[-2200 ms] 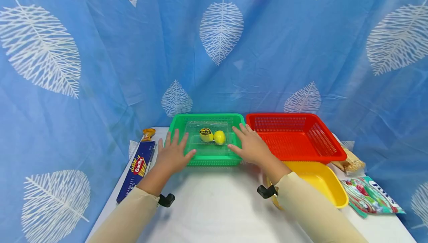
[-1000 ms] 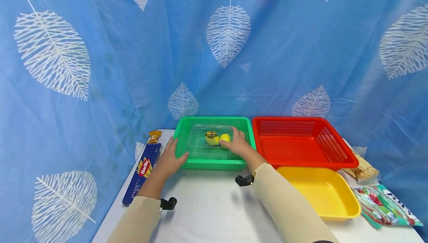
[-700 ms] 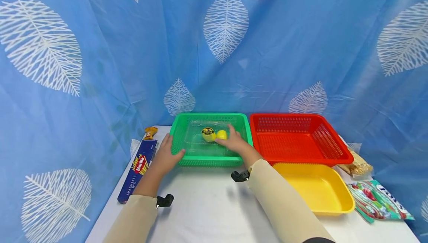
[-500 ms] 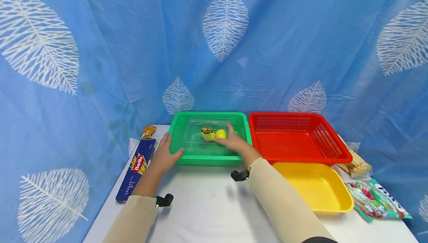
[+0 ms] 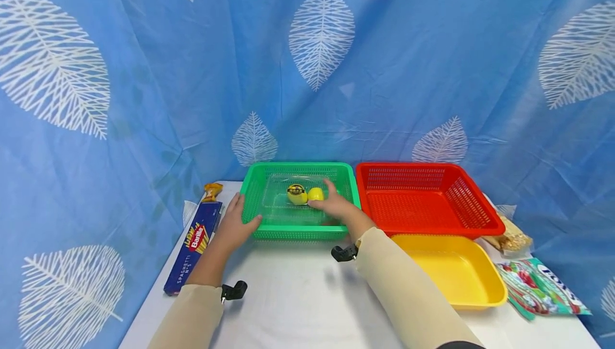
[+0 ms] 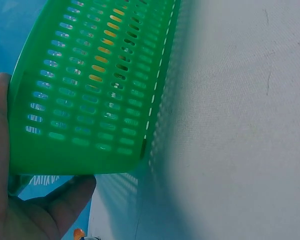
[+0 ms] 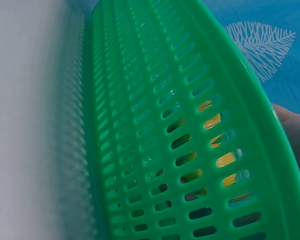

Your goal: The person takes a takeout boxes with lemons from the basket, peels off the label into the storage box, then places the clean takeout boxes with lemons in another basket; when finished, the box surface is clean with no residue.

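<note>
A clear plastic box (image 5: 278,211) holding two round yellow fruits (image 5: 315,194), with a black label on top, sits inside the green basket (image 5: 298,229). My right hand (image 5: 338,206) reaches over the basket's right part, its thumb and fingers spread about the box's right end; whether they pinch it is hard to see. In the right wrist view, the basket's perforated wall (image 7: 140,100) hides most of that hand (image 7: 297,137). My left hand (image 5: 234,226) grips the basket's near left corner. Its thumb lies by the near rim and its fingers along the left side.
To the right stand a red basket (image 5: 485,226) and a yellow tray (image 5: 495,285). A light brown packet (image 5: 511,237) and a teal printed bag (image 5: 540,287) lie beyond. At left are a Barilla spaghetti box (image 5: 194,247) and an orange wrapper (image 5: 212,192). A blue curtain (image 5: 384,71) hangs behind.
From hovering with fingers spread, my left hand has gone left to the green basket's side. My right hand has come in over the clear box. Both hands stay nearly still lately.
</note>
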`<act>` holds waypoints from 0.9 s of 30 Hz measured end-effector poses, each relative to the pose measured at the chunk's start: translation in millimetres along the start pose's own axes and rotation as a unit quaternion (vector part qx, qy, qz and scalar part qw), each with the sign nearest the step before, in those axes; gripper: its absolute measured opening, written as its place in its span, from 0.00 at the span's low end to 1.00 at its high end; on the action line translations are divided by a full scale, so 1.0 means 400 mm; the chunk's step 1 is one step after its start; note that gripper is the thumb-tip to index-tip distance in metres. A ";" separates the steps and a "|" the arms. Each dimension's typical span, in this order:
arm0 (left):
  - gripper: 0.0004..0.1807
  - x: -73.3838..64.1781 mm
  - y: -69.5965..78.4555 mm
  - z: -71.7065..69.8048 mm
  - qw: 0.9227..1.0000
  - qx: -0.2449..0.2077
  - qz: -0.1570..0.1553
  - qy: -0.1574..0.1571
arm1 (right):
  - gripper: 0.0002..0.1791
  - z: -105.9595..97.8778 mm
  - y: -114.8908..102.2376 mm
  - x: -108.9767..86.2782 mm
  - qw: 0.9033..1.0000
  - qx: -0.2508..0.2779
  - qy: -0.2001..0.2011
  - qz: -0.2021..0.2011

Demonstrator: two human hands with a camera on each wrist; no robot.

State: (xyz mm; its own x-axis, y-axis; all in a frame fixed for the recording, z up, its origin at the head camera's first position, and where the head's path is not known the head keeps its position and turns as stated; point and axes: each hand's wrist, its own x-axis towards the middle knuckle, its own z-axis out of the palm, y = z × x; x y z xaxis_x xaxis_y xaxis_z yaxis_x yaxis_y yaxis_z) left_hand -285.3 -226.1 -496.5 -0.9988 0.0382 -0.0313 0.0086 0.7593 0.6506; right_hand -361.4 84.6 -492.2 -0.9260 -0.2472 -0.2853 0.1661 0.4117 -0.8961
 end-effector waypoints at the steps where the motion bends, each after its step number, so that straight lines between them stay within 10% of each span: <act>1: 0.54 -0.001 -0.002 0.000 1.000 -0.003 -0.001 -0.001 | 0.59 0.002 0.001 0.001 1.000 0.018 -0.005 0.007; 27: 0.55 0.008 0.001 0.001 1.000 -0.013 -0.015 0.008 | 0.54 -0.006 -0.009 0.004 0.995 0.094 -0.015 -0.004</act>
State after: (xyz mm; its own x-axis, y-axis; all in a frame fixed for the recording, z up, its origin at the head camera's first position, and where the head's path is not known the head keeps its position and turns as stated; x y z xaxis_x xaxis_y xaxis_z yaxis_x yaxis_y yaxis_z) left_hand -288.5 -225.4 -496.5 -0.9993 0.0050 -0.0382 -0.0219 0.7433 0.6686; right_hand -364.3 84.8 -488.8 -0.9170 -0.2775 -0.2864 0.2228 0.2392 -0.9451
